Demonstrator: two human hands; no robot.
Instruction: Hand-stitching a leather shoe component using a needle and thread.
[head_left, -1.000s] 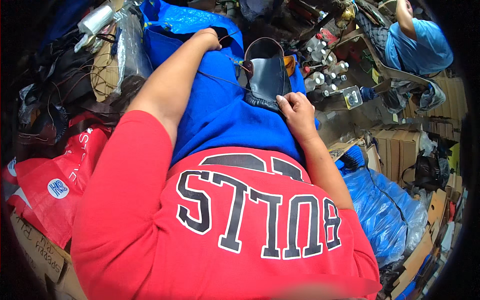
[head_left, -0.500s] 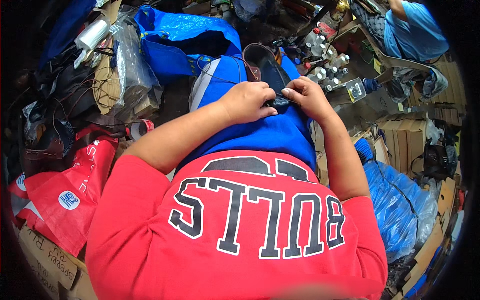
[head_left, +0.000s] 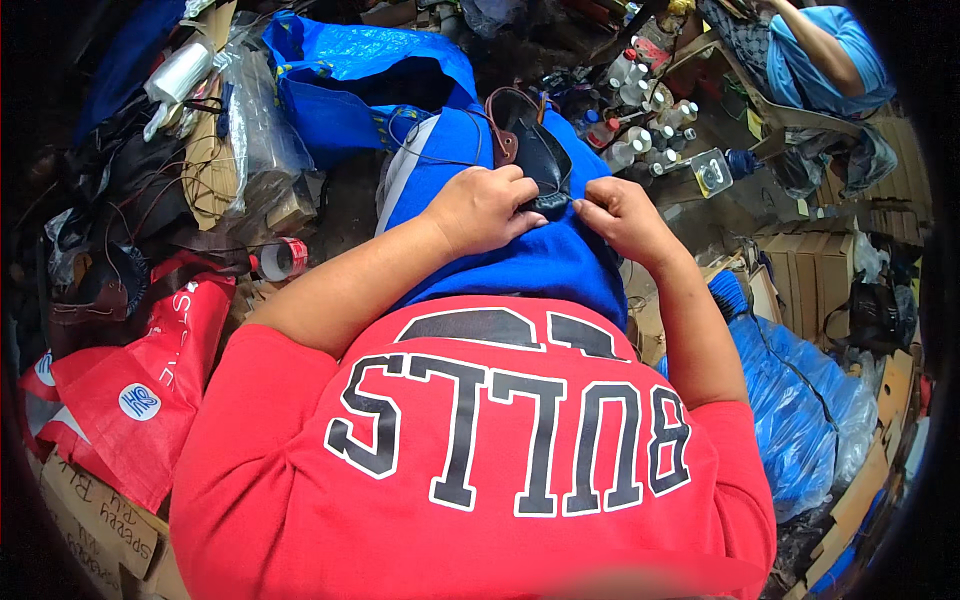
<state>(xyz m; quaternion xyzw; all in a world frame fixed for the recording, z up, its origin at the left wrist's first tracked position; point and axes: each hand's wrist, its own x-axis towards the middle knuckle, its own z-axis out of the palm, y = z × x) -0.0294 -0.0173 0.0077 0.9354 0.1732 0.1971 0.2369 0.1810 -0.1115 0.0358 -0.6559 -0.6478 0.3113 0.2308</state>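
One black shoe (head_left: 543,160) rests on the blue lap (head_left: 490,262), toward 1 o'clock in the view, its toe facing the body – probably so that the toe edge sits where both hands reach easily. The left hand (head_left: 492,207) comes in from the shoe's 8 o'clock, its grip closed, thumb and forefinger pinching the toe's near edge, seemingly to steady it. The right hand (head_left: 618,218), between the toe's 3 and 4 o'clock, has thumb and finger pressed together just beside the shoe; whether a thread lies in that grip is too fine to tell. With the lap bearing the weight, neither hand need hold the shoe up. A brown flap (head_left: 505,148) with eyelets stands at the shoe's 10 o'clock, and a thin cord (head_left: 430,160) loops slackly near it, perhaps to stay clear of the fingers. At 11 o'clock a blue bag (head_left: 345,132) gapes open, near enough, it seems, for easy reaching; bottles (head_left: 620,154) cluster between 1 and 2 – likely grouped to save floor room – and a red bag (head_left: 120,365) slumps between 8 and 9.
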